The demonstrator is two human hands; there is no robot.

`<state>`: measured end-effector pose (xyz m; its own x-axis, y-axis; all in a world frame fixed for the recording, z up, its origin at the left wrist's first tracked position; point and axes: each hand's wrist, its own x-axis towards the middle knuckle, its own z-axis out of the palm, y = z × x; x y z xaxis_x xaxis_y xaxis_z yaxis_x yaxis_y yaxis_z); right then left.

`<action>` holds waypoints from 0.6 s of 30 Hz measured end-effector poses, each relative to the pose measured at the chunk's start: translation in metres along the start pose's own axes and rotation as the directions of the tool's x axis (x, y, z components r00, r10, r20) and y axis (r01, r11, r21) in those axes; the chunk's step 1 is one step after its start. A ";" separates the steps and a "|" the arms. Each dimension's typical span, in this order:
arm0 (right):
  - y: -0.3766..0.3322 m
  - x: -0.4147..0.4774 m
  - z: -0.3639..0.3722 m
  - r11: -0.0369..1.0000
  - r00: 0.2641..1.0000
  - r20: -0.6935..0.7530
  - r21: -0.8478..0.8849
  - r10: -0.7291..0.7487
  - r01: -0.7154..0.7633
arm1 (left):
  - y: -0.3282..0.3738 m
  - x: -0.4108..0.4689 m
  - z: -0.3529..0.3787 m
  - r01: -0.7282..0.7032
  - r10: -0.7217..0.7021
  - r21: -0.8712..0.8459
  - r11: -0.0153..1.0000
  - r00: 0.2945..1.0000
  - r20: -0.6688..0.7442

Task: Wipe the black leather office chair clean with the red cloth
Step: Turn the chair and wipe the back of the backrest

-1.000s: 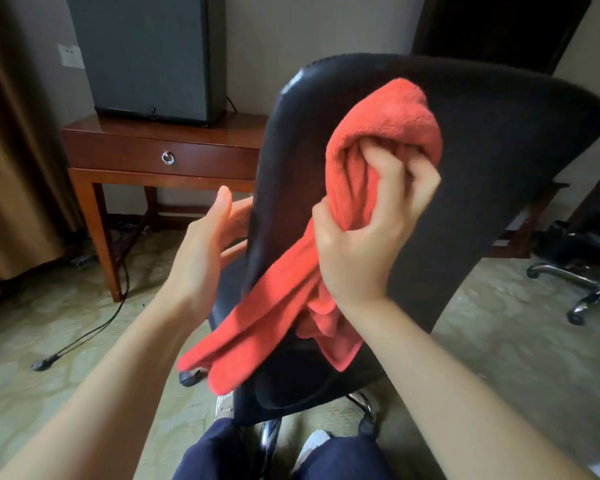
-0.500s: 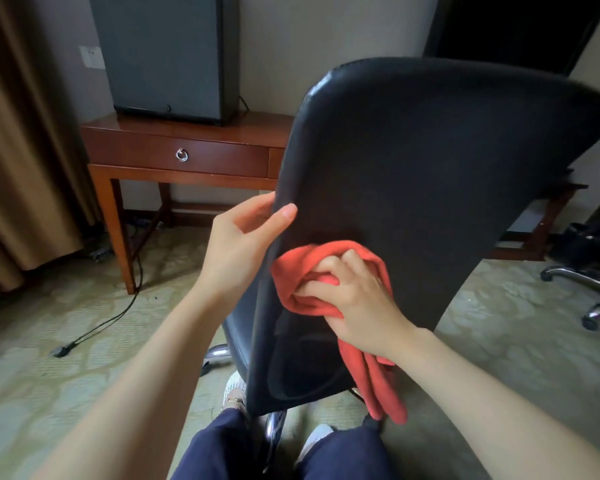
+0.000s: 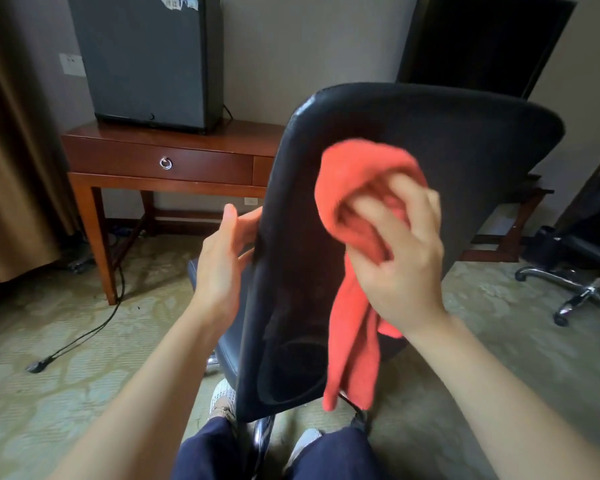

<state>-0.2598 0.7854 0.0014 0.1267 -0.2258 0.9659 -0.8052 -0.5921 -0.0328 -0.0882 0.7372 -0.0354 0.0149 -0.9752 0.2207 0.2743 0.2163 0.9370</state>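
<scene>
Right now the right hand (image 3: 400, 268) grips the bunched red cloth (image 3: 357, 188) against the glossy black chair (image 3: 465, 140).

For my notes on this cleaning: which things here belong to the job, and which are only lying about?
Job: red cloth, black chair, right hand, left hand.
Lying about: wooden table, dark cabinet, floor cable, second chair base.
</scene>
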 end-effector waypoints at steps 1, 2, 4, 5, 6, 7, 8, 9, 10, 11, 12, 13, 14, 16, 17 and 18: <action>-0.007 0.013 0.005 1.000 0.999 -0.046 0.004 0.014 -0.014 | -0.001 0.000 0.000 0.012 -0.011 -0.033 0.999 1.000 0.015; -0.013 0.023 0.012 0.999 0.995 -0.089 0.011 0.033 -0.032 | -0.002 0.001 0.000 0.024 -0.021 -0.072 0.997 0.999 0.036; -0.022 0.027 0.029 0.998 0.987 -0.148 0.021 0.068 -0.066 | -0.001 0.002 -0.001 0.056 -0.043 -0.152 0.987 0.995 0.084; -0.025 0.022 0.039 0.997 0.986 -0.145 0.021 0.078 -0.075 | 0.000 0.003 -0.002 0.072 -0.054 -0.180 0.981 0.993 0.106; -0.026 0.013 0.049 0.997 0.989 -0.121 0.019 0.081 -0.079 | 0.001 0.004 -0.004 0.090 -0.066 -0.200 0.976 0.990 0.124; -0.026 0.000 0.058 0.997 0.993 -0.083 0.018 0.079 -0.078 | 0.001 0.005 -0.005 0.109 -0.078 -0.221 0.969 0.987 0.142; -0.025 -0.014 0.066 0.997 0.996 -0.045 0.018 0.076 -0.075 | 0.002 0.006 -0.007 0.127 -0.088 -0.242 0.962 0.982 0.166; -0.023 -0.029 0.073 0.997 0.997 -0.011 0.016 0.071 -0.071 | 0.003 0.007 -0.008 0.142 -0.093 -0.256 0.956 0.976 0.196; -0.021 -0.042 0.078 0.998 0.998 0.017 0.011 0.064 -0.065 | 0.005 0.007 -0.009 0.155 -0.097 -0.255 0.954 0.969 0.226; -0.018 -0.054 0.082 0.998 0.997 0.044 0.006 0.057 -0.057 | 0.005 0.007 -0.010 0.161 -0.101 -0.242 0.957 0.964 0.244; -0.015 -0.063 0.084 0.999 0.996 0.072 0.006 0.052 -0.052 | 0.006 0.007 -0.009 0.152 -0.096 -0.221 0.963 0.965 0.245; -0.011 -0.071 0.086 0.999 0.994 0.102 0.013 0.049 -0.051 | 0.005 0.007 -0.009 0.119 -0.075 -0.182 0.976 0.971 0.228; -0.008 -0.078 0.087 0.998 0.990 0.133 0.025 0.049 -0.053 | 0.004 0.007 -0.008 0.062 -0.036 -0.130 0.990 0.980 0.196; -0.002 -0.088 0.086 0.997 0.976 0.209 0.045 0.055 -0.066 | 0.000 0.007 -0.007 -0.080 0.080 -0.005 0.997 0.992 0.101; 0.000 -0.092 0.085 0.996 0.965 0.254 0.051 0.060 -0.075 | 0.000 0.005 -0.005 -0.135 0.132 0.045 0.990 0.990 0.057; 0.002 -0.096 0.083 0.995 0.951 0.303 0.056 0.065 -0.086 | 0.000 0.003 -0.002 -0.176 0.175 0.085 0.981 0.984 0.024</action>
<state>-0.2255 0.7419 -0.1132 0.2437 -0.4878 0.8383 -0.7793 -0.6130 -0.1302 -0.0860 0.7337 -0.0354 0.0397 -0.9209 0.3877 0.1845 0.3881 0.9030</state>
